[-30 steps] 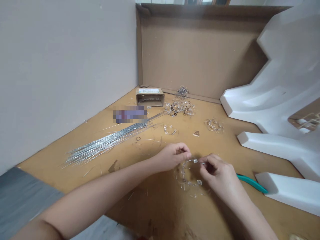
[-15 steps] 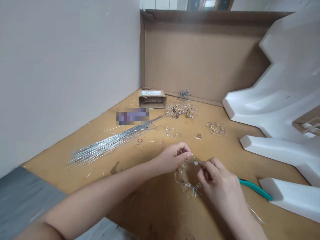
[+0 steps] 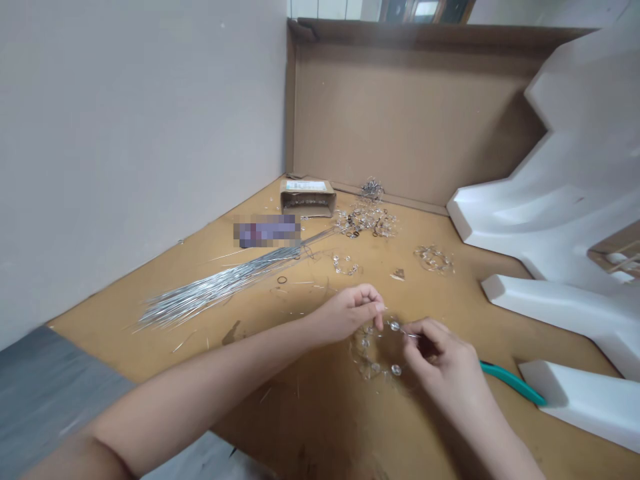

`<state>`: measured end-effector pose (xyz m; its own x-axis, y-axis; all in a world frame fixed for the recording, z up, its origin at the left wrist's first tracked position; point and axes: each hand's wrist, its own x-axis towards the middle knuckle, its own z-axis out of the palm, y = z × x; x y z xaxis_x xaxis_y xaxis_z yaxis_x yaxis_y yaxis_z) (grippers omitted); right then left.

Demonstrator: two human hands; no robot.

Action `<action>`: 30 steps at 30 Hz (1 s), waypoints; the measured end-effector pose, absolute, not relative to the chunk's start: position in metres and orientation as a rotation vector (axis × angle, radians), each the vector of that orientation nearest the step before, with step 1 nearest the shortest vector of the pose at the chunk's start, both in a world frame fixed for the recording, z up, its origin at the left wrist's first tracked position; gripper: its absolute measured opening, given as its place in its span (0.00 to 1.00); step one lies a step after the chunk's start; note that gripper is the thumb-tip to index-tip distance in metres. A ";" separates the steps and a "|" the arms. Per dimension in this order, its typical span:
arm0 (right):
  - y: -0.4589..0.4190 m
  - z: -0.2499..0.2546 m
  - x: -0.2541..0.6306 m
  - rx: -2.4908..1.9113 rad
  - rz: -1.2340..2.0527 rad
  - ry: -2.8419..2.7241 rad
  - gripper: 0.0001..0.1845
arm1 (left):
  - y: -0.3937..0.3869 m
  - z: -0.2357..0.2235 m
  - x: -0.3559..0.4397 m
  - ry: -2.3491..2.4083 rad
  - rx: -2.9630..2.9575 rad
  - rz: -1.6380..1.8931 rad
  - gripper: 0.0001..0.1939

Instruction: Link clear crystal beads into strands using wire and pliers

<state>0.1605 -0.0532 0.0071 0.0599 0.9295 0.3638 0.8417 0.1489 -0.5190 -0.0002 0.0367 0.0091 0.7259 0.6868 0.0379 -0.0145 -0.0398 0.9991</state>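
Note:
Above the brown tabletop, my left hand pinches a thin wire, its bright tip showing at the thumb. To its right, my right hand has thumb and forefinger closed on a silver wire beside a clear bead. Between and below both hands hangs a ring of wire strung with clear beads, partly blurred. Teal-handled pliers or cutters lie just right of my right wrist, the head hidden by it.
A bundle of straight silver wires lies at left. Behind are an open small cardboard box, a pixelated purple item, a pile of beaded wire and beaded rings. White foam borders the right, cardboard the back.
My right hand has turned slightly, showing more of the silver wire between its fingertips. The beaded ring has shifted, and wire tails at its bottom no longer show clearly. My left hand stays nearly still.

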 end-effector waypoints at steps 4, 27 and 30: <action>-0.053 0.008 0.157 -1.685 0.399 -1.784 0.08 | 0.033 0.007 0.002 0.627 1.617 0.705 0.06; -0.101 -0.001 0.237 -2.329 -0.202 -2.000 0.38 | 0.031 0.005 0.003 0.585 1.542 0.703 0.06; -0.112 -0.009 0.251 -2.454 -0.248 -2.142 0.39 | 0.037 0.007 0.002 0.487 1.471 0.661 0.06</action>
<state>0.2505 -0.1123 -0.0085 0.1320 0.9907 0.0316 0.9718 -0.1357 0.1929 0.0016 0.0371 0.0069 0.7354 0.6710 0.0943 -0.1088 -0.0205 0.9939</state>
